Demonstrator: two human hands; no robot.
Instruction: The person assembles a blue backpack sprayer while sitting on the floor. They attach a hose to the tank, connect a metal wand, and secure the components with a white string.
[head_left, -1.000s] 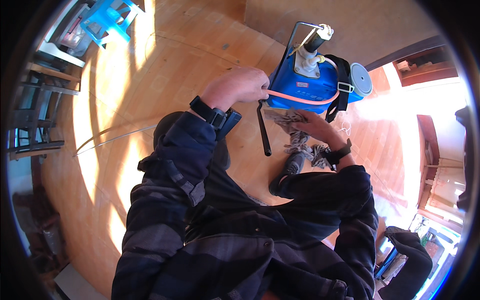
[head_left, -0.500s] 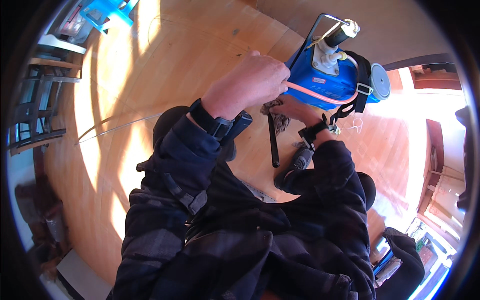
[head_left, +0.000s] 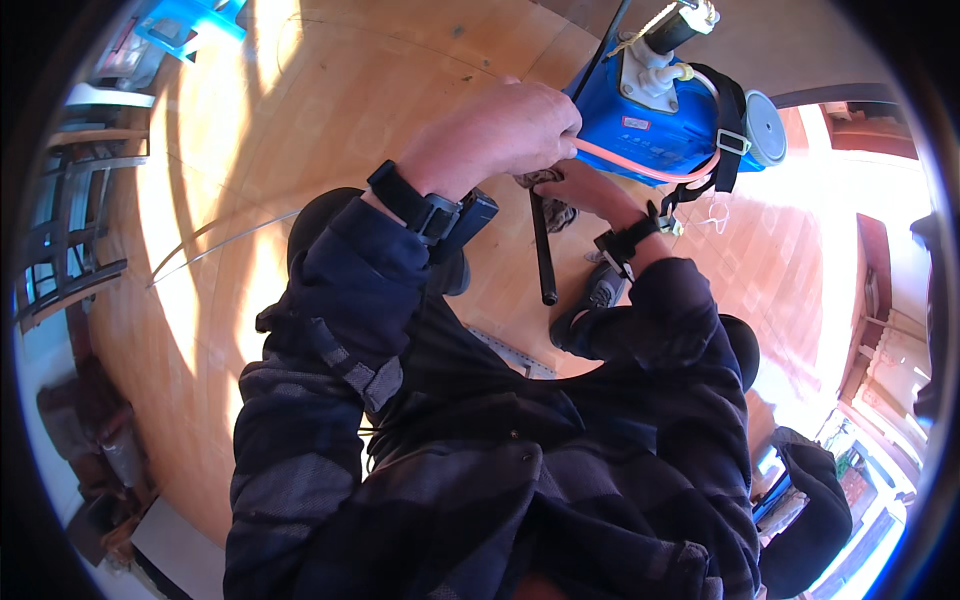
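Note:
A blue backpack sprayer (head_left: 680,145) lies at the upper right, with a white fitting (head_left: 645,80) on its top and a black strap (head_left: 733,120). From that fitting a pink hose (head_left: 640,170) loops round to my left hand (head_left: 515,130), whose fingers are closed about its end. Just below, my right hand (head_left: 590,190) pinches a patterned brown rag (head_left: 562,216). A black rod (head_left: 545,265) sticks out from under the rag toward me. The rag seems wrapped about the rod's upper part, but my fingers hide the join.
My shoe (head_left: 603,290) stands beside the rod's lower end. A thin curved rod (head_left: 215,252) crosses the tiled floor (head_left: 300,110) at left. Dark chairs (head_left: 75,220) line the left side, with a blue plastic stool (head_left: 190,25) beyond. A ruler-like metal strip (head_left: 510,352) lies between my legs.
The sprayer and both hands sit slightly higher in the picture as the view shifts. My left hand stays on the hose and my right on the rag.

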